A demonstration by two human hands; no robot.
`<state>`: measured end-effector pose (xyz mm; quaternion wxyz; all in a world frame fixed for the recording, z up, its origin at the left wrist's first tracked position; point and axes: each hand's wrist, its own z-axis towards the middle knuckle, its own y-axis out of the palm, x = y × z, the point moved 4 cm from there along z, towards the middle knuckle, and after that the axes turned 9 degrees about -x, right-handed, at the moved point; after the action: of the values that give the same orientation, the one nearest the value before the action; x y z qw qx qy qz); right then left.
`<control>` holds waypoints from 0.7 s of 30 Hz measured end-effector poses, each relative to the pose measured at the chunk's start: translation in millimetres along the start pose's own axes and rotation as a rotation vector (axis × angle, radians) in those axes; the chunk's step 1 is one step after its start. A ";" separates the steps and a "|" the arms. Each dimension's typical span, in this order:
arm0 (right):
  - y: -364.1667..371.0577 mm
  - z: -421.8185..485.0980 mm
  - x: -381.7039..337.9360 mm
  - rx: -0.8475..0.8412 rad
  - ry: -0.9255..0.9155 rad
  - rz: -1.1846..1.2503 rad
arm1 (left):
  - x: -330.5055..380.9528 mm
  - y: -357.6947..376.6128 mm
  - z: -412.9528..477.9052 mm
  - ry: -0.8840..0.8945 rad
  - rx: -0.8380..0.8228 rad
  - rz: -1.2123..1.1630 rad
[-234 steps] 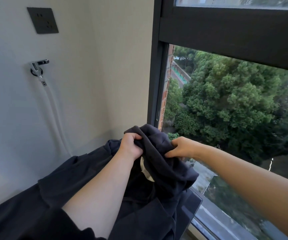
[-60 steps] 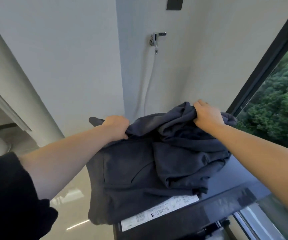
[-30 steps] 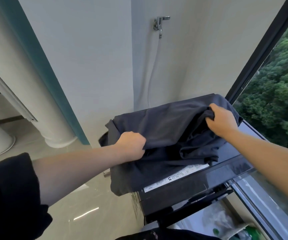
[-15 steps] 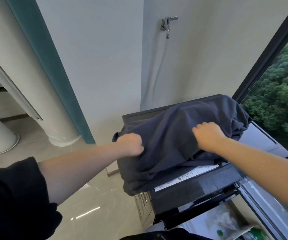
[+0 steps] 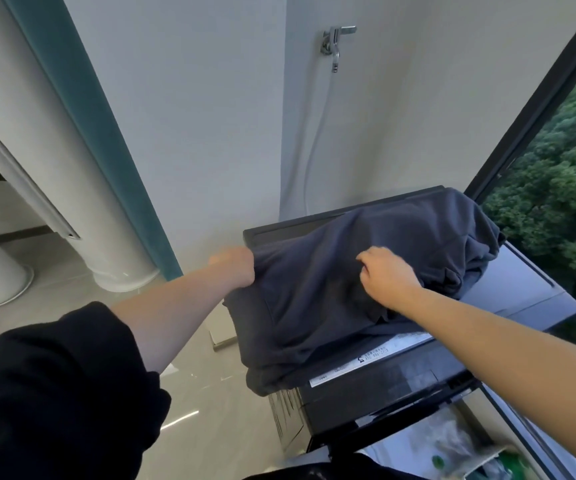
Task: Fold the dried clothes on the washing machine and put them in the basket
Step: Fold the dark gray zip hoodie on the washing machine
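head view: left hand (image 5: 232, 268) and right hand (image 5: 386, 278) grip dark garment (image 5: 321, 299) atop black washing machine (image 5: 521, 289) beside window (image 5: 556, 188).

Plain slate-blue garment (image 5: 348, 289); black washing machine (image 5: 400, 379), white printed label (image 5: 359, 363); my sleeve (image 5: 54, 403) black; teal strip (image 5: 89, 109), perhaps a curtain

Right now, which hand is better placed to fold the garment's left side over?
Left, I'd judge. The left hand grips the dark garment at its left edge, where it overhangs the washing machine; the right hand pinches the cloth mid-panel, better suited to anchoring.
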<state>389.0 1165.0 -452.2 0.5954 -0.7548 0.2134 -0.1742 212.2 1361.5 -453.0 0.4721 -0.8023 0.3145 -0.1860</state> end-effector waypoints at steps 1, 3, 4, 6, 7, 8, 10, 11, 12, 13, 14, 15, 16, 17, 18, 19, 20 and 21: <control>1.4 0.5 10.1 -0.012 0.056 -0.072 | 5.6 -5.4 -0.4 -0.009 0.047 0.042; 10.6 0.8 27.4 -0.161 0.070 -0.099 | 27.0 -17.1 1.2 0.048 0.154 0.068; 13.8 0.4 32.1 -0.216 0.039 -0.045 | 39.7 -20.6 2.4 0.102 0.186 0.082; 8.6 0.3 42.4 -0.150 -0.006 0.035 | 67.9 -25.3 1.8 0.207 0.212 0.113; 2.4 -0.2 52.4 -0.064 0.003 0.024 | 85.4 -26.9 2.2 0.251 0.211 0.124; -3.4 -0.4 61.0 0.007 0.024 0.002 | 99.7 -27.2 2.2 0.285 0.209 0.134; -8.1 -0.5 81.0 0.051 0.079 -0.043 | 127.4 -27.0 3.0 0.332 0.193 0.145; -8.8 -1.0 91.7 0.040 0.104 -0.058 | 141.3 -27.2 4.4 0.352 0.184 0.150; -8.7 -0.6 100.6 0.029 0.123 -0.068 | 153.0 -27.3 5.4 0.371 0.172 0.155; -9.6 0.0 112.4 0.030 0.130 -0.073 | 168.2 -28.5 8.0 0.395 0.164 0.156; -11.2 0.3 120.7 0.044 0.128 -0.072 | 180.4 -28.9 10.6 0.414 0.155 0.150; -13.4 0.8 128.0 0.067 0.125 -0.061 | 191.4 -29.8 13.0 0.432 0.142 0.137; -15.2 1.5 135.4 0.092 0.127 -0.038 | 202.7 -30.4 15.5 0.452 0.126 0.120; -16.9 2.6 143.3 0.111 0.138 -0.013 | 213.9 -31.2 17.9 0.468 0.111 0.102; -18.0 4.8 152.9 0.120 0.156 0.015 | 224.9 -31.3 20.9 0.481 0.092 0.078; -19.6 8.6 166.2 0.127 0.180 0.051 | 238.2 -31.6 24.9 0.489 0.062 0.048; -21.2 11.9 176.2 0.135 0.209 0.099 | 246.9 -29.7 27.7 0.489 0.021 0.019; -23.2 15.8 187.8 0.145 0.243 0.158 | 255.4 -26.4 30.3 0.481 -0.032 0.000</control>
<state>559.2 1083.3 -431.6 0.6301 -0.6639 0.3293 -0.2319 426.1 1216.6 -444.3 0.3709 -0.7421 0.4210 -0.3668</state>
